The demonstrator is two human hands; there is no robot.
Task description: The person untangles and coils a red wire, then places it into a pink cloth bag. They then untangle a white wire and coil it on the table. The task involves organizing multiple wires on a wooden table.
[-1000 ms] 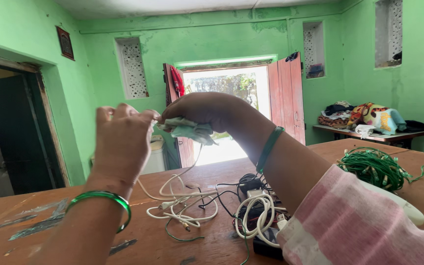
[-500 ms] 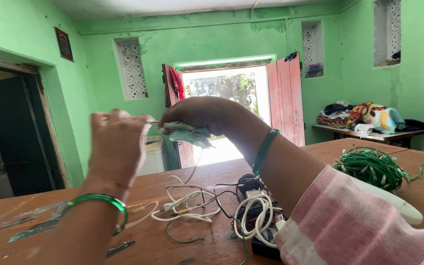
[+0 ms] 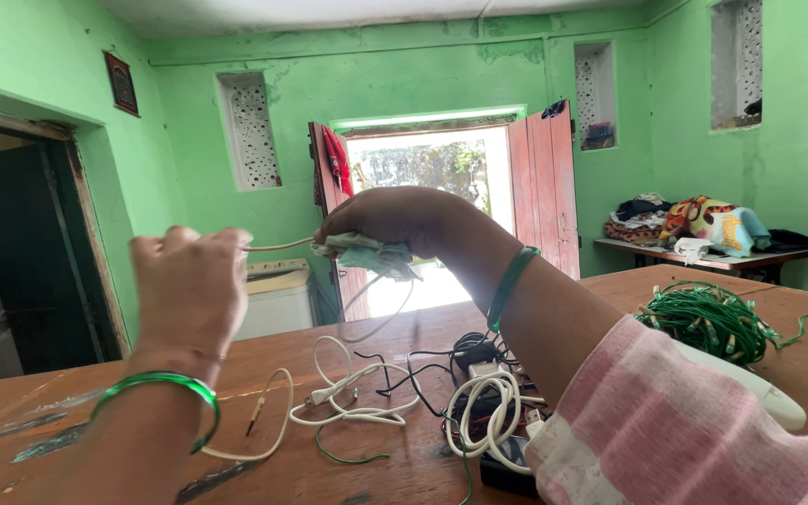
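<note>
Cream cable [image 3: 278, 246], wooden table [image 3: 95, 411], green walls [image 3: 423, 75]

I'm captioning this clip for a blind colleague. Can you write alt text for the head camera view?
Two raised hands pull a white cable taut: the left hand grips one end while the right hand wraps a pale cloth around it. Below, tangled white and black cables lie on a worn wooden table in a green room.
</note>
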